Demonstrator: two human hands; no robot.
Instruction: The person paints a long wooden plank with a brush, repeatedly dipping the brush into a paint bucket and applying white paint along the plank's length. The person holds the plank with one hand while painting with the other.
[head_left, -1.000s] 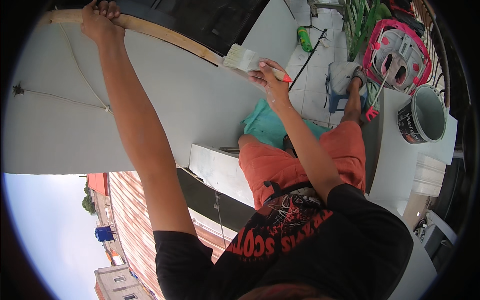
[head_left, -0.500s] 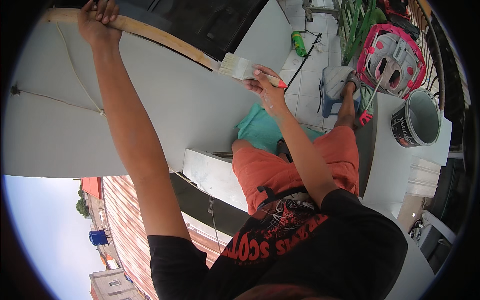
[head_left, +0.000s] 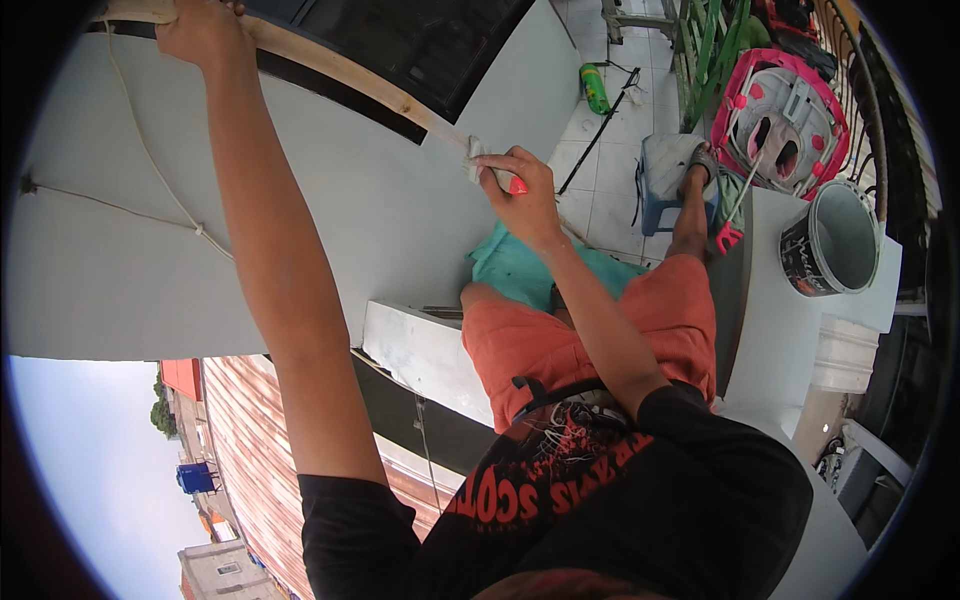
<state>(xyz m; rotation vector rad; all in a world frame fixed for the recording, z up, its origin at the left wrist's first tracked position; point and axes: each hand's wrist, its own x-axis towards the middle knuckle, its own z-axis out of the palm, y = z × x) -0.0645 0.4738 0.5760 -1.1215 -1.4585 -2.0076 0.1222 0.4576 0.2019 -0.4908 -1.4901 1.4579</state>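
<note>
wooden strip [head_left: 340, 72] clasped by left hand [head_left: 200, 30]; right hand [head_left: 525, 190] closed around paintbrush [head_left: 490, 172].

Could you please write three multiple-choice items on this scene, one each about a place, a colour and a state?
1. Where does the paint bucket stand?
A. on the white ledge at the right
B. on the tiled floor
C. on the blue stool

2. What colour is the tip of the paintbrush handle?
A. green
B. red
C. yellow

3. What is the left hand doing?
A. hanging free
B. holding a rag
C. gripping the wooden strip atop the white wall

Answers:
1. A: the bucket sits on the white ledge, above floor level.
2. B: a red tip sticks out of the right hand.
3. C: the fingers close over the strip's far end.
</note>
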